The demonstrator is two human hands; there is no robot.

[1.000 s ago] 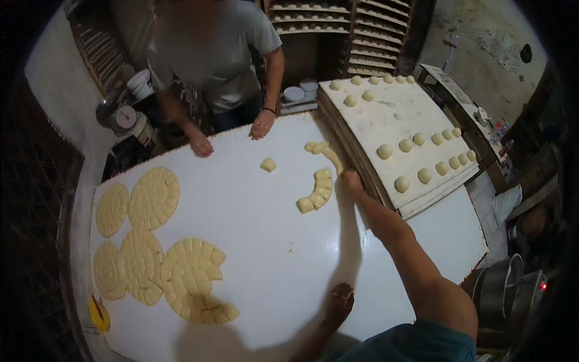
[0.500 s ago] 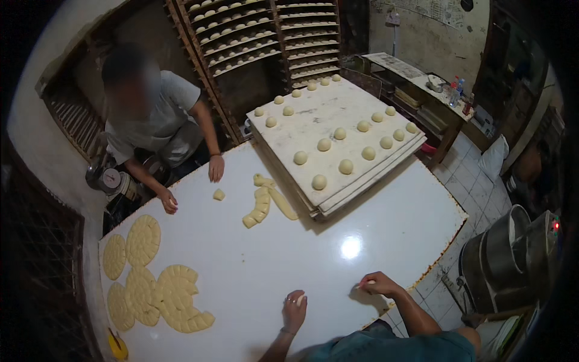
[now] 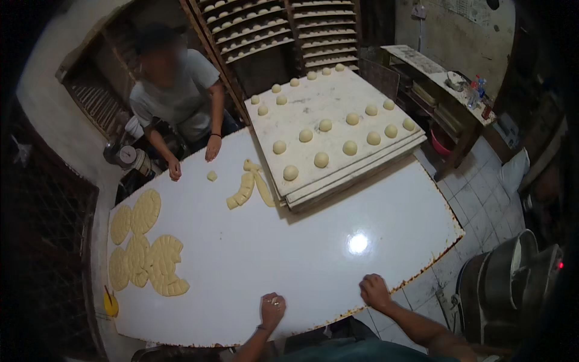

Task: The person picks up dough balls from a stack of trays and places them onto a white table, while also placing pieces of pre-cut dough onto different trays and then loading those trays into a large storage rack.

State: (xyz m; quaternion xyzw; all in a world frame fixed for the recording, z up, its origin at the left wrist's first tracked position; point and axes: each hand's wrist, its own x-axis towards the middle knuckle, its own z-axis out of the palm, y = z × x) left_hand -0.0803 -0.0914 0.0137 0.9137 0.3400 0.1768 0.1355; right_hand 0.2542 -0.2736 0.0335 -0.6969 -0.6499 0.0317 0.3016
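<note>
My left hand (image 3: 273, 311), with rings on it, rests at the table's near edge with its fingers curled down. To its right, my right hand (image 3: 374, 291) is closed in the same way, palm down on the white tabletop (image 3: 289, 253). Whatever lies under either palm is hidden. Scored flat rounds of yellow dough (image 3: 166, 265) lie at the left, one with a piece gone from its right side. Beyond my hands are a cut dough strip (image 3: 242, 192), a longer dough piece (image 3: 263, 189) and a small dough lump (image 3: 211, 175).
A stack of floured boards (image 3: 338, 120) with several dough balls (image 3: 321, 160) covers the table's far right. Across the table stands a co-worker (image 3: 181, 96), hands at the edge. Behind are racks (image 3: 259, 30) of dough balls. A metal mixing bowl (image 3: 503, 277) stands at the right.
The head view has shifted. My right hand has turned palm down; the pale pieces that showed at both hands are now out of sight. The co-worker's hands remain at the table edge.
</note>
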